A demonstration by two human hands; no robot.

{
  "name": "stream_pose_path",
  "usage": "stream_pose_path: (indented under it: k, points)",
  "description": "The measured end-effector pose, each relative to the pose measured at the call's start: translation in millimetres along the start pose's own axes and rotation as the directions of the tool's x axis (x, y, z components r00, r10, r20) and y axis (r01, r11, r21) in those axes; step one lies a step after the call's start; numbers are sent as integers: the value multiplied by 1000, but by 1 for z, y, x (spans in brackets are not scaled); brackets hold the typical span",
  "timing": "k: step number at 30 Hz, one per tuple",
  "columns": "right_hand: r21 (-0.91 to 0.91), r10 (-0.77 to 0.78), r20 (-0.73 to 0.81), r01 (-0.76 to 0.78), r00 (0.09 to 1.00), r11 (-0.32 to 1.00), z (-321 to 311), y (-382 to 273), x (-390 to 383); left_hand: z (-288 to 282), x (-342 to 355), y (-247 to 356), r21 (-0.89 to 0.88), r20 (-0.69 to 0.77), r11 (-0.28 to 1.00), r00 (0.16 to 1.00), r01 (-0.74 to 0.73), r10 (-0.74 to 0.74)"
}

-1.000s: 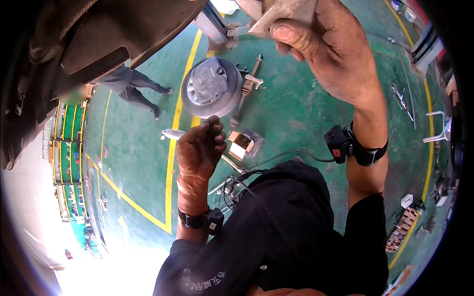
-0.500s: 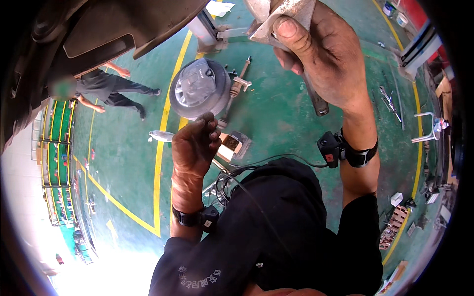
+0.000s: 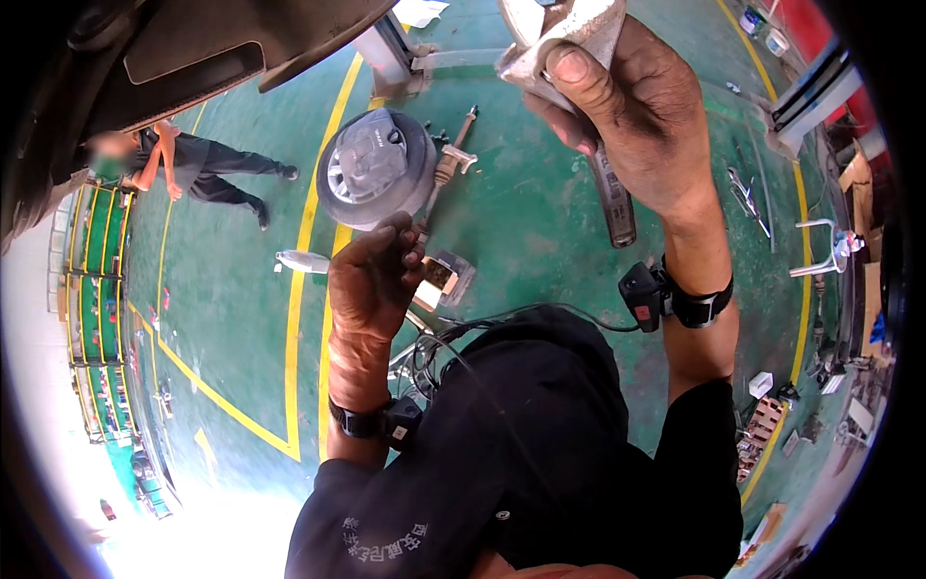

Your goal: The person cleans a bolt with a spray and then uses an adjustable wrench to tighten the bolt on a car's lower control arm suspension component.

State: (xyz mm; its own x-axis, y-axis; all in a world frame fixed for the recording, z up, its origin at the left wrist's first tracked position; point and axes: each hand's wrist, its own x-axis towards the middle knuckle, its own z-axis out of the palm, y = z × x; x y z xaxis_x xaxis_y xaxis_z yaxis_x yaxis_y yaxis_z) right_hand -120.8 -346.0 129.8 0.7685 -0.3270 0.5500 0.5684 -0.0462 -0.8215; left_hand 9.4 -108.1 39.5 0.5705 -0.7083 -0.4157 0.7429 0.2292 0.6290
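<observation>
My right hand (image 3: pixel 641 125) is raised at the top of the view, fingers closed round a large silver adjustable wrench (image 3: pixel 615 198). The thumb presses on the wide jaw end, and the handle points down past the palm. Part of the head is cut off by the upper edge. Lower and to the left, my left hand (image 3: pixel 371 280) is held up with its fingers curled together; whether something small is inside them I cannot make out. The two hands are well apart. Each wrist wears a black strap with a small box.
Dark vehicle parts (image 3: pixel 193 68) overhang the upper left. On the green floor lie a wheel (image 3: pixel 422 183) with a plastic-wrapped item on it, a drive shaft (image 3: pixel 449 169), an open carton (image 3: pixel 439 282) and a clear bottle (image 3: pixel 303 261). A co-worker (image 3: pixel 207 169) stands at left.
My right hand has tilted the wrench slightly, and more of its jaw shows. The view has shifted a little. The co-worker's arms have come closer together. My left hand stays curled.
</observation>
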Motion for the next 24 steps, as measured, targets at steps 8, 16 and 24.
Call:
stream_pose_path:
  k: [8, 16, 24]
  points:
    - [8, 107, 29, -107, 994, 994, 3, -16, 6, -7, 1, 1, -54, 75, 999, 997, -4, 8]
    - [-96, 193, 103, -184, 976, 978, -5, -26, 11, -5, 6, -1, -30, 51, 999, 998, 27, -26]
    - [600, 366, 558, -666, 745, 443, -33, -7, 14, 8, 12, -6, 8, 78, 999, 996, 37, -38]
